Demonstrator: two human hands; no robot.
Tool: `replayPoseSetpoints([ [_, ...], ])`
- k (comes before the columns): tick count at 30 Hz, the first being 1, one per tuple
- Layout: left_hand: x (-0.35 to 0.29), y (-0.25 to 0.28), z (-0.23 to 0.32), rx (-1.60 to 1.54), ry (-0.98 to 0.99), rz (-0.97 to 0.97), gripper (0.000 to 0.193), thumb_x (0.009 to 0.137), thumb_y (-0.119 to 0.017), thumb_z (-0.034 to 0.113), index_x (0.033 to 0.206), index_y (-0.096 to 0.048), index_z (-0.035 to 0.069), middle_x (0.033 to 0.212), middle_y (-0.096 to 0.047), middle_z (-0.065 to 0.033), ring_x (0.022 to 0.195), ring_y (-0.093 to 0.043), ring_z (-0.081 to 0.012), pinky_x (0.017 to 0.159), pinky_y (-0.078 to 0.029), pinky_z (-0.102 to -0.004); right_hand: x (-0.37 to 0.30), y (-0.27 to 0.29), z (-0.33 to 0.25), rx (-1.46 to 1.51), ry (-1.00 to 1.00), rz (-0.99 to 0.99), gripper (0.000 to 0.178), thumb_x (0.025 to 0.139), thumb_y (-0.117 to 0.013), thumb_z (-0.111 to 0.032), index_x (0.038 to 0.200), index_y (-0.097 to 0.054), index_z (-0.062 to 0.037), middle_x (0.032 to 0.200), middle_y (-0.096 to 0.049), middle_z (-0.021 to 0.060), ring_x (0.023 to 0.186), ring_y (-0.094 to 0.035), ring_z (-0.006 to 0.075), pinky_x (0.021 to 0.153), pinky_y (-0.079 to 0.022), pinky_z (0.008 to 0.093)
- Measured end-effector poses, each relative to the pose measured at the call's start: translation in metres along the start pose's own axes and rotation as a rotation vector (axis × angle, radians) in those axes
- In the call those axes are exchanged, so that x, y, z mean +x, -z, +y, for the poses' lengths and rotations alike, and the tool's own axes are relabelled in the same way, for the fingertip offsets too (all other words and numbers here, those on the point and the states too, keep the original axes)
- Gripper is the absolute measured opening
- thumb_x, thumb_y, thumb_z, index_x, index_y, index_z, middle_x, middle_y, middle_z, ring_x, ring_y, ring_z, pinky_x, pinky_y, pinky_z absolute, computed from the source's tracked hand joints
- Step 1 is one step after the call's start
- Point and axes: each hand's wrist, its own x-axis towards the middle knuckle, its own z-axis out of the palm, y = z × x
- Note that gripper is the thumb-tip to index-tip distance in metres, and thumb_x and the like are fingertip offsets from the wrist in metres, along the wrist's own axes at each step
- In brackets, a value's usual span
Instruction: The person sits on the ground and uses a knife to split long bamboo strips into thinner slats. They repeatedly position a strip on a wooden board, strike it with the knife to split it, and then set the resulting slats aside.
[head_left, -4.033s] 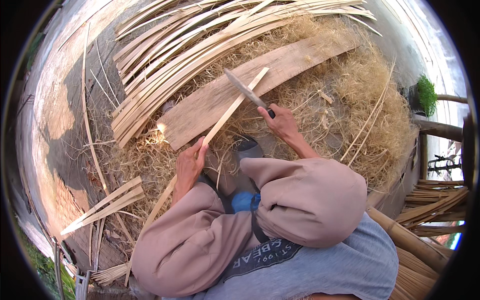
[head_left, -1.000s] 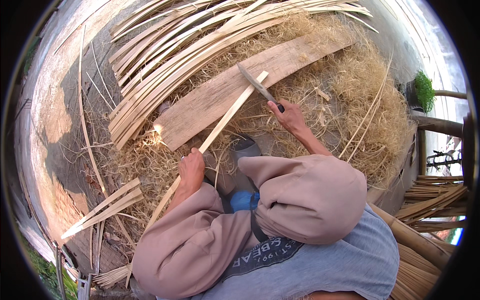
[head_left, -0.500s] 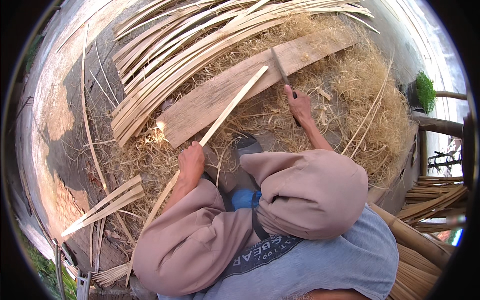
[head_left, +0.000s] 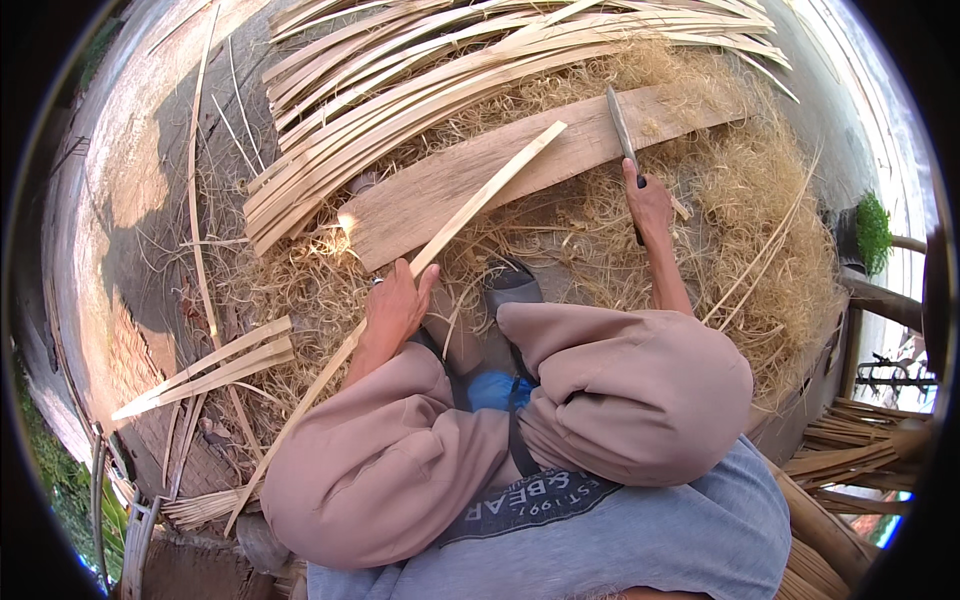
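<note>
A long pale strip of split bamboo or wood (head_left: 490, 196) slants across a wide wooden plank (head_left: 410, 205), its far end resting over the plank. My left hand (head_left: 397, 308) is closed on this strip just short of the plank's near left corner, thumb along its right side. Behind the hand the strip runs back past my left knee. In my right hand (head_left: 652, 205), the fingers wrap the dark handle of a knife (head_left: 621, 125). Its long narrow blade points away from me over the plank, to the right of the strip and apart from it.
Several pale strips (head_left: 400, 115) lie in a broad pile beyond the plank. Curly shavings (head_left: 745, 230) cover the ground around it, thickest at right. A few cut strips (head_left: 215, 370) lie at left. Bundled strips (head_left: 850, 440) and a green plant (head_left: 872, 235) stand at far right.
The knife in my right hand has moved right along the plank, away from the strip. My left thumb lies more outstretched on the strip. The whole view has shifted slightly.
</note>
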Motion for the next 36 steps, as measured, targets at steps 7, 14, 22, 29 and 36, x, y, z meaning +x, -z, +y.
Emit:
replayPoseSetpoints([
  [7,-0.023,0.007,-0.024,-0.565,0.08,0.195,0.032,0.099,-0.071,0.034,0.113,-0.058,0.008,0.08,-0.069,-0.0182,0.072,-0.066,-0.0316,0.065,-0.048,-0.0437,-0.084,0.003,-0.109,0.208,0.935,0.159,0.066,0.09,-0.074,-0.038,0.145,-0.054,-0.0091,0.145,-0.05,0.0162,0.135,-0.048,0.0366,0.119,-0.035,0.0515],
  [14,-0.066,0.018,-0.026,-0.598,-0.122,0.776,0.032,0.094,-0.076,0.034,0.113,-0.072,0.009,0.089,-0.075,-0.0068,0.078,-0.068,-0.0202,0.076,-0.053,-0.0342,-0.106,-0.041,-0.174,0.112,1.463,-0.146,0.034,0.08,-0.082,-0.028,0.108,-0.069,-0.0145,0.096,-0.067,0.0009,0.097,-0.066,0.0213,0.119,-0.035,0.0476],
  [22,-0.139,0.025,-0.042,-1.967,0.44,0.825,0.079,0.101,-0.056,0.062,0.146,-0.043,-0.003,0.122,-0.068,-0.0156,0.097,-0.071,-0.025,0.095,-0.057,-0.0385,-0.104,-0.045,-0.171,0.208,1.335,-0.196,0.038,0.084,-0.08,-0.015,0.12,-0.068,-0.0105,0.106,-0.066,0.0084,0.103,-0.062,0.0302,0.1,-0.043,0.0438],
  [29,-0.123,0.119,-0.02,-1.509,0.032,0.984,0.036,0.111,-0.045,0.028,0.134,-0.042,0.0,0.12,-0.065,-0.0202,0.094,-0.074,-0.0289,0.084,-0.065,-0.0382,-0.089,-0.031,-0.177,0.405,1.291,-0.019,0.051,0.084,-0.075,0.005,0.132,-0.061,-0.0081,0.124,-0.066,0.0138,0.117,-0.064,0.0334,0.099,-0.049,0.0447],
  [36,-0.139,0.082,-0.129,-1.589,0.292,1.079,0.056,0.108,-0.05,0.045,0.142,-0.036,0.002,0.123,-0.063,-0.0208,0.103,-0.071,-0.0292,0.086,-0.063,-0.0401,-0.127,-0.039,-0.181,0.294,1.504,0.011,0.025,0.086,-0.078,-0.005,0.109,-0.071,-0.0109,0.099,-0.072,0.0057,0.086,-0.07,0.0262,0.073,-0.053,0.0396],
])
